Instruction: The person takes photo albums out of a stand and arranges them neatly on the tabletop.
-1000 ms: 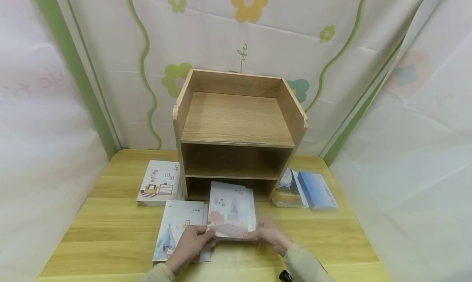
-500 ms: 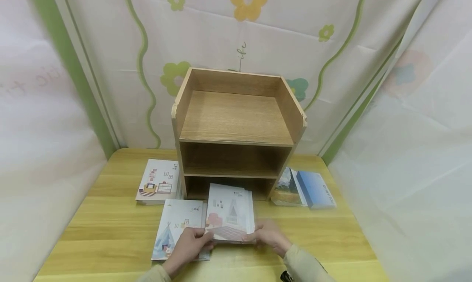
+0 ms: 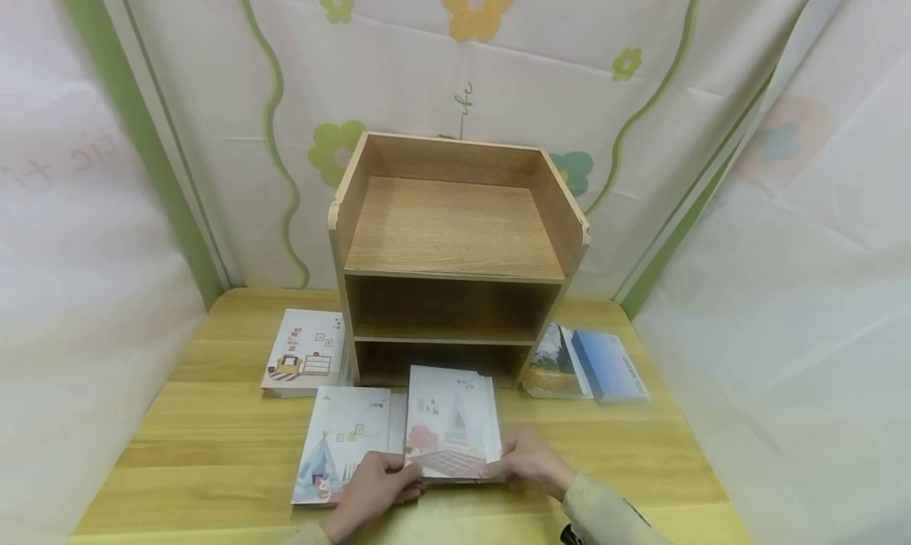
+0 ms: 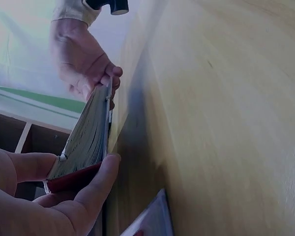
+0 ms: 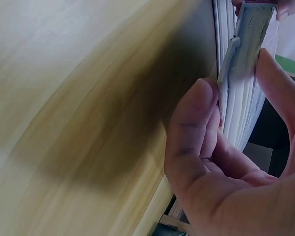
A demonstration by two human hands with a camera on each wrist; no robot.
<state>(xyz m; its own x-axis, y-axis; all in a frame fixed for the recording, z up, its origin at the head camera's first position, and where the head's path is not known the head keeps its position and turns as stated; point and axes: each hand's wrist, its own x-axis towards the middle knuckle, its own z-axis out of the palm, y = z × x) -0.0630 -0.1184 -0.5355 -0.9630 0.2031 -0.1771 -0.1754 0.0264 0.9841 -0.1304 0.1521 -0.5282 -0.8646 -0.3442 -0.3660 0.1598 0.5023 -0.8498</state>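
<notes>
Both hands hold a thick white book (image 3: 451, 422) with a pale room drawing on its cover, just in front of the wooden shelf unit. My left hand (image 3: 373, 486) pinches its near left corner, thumb on the cover and fingers beneath. At the near right corner, my right hand (image 3: 530, 459) grips it the same way. The left wrist view shows the book's page edges (image 4: 83, 142) between the two hands, with a red strip at the left hand's end. Beside the left hand lies another white book (image 3: 338, 442) with a tent drawing, partly covered by that hand.
The shelf unit (image 3: 455, 276) stands at the table's back, its lowest compartment behind the held book. More white books (image 3: 306, 351) lie to its left. On its right are a landscape-covered book (image 3: 553, 367) and a blue box-like item (image 3: 608, 367) lettered POLAROID.
Both hands have drawn the book toward the near edge of the table and slightly right, away from the shelf's lowest compartment. The other books have stayed put.
</notes>
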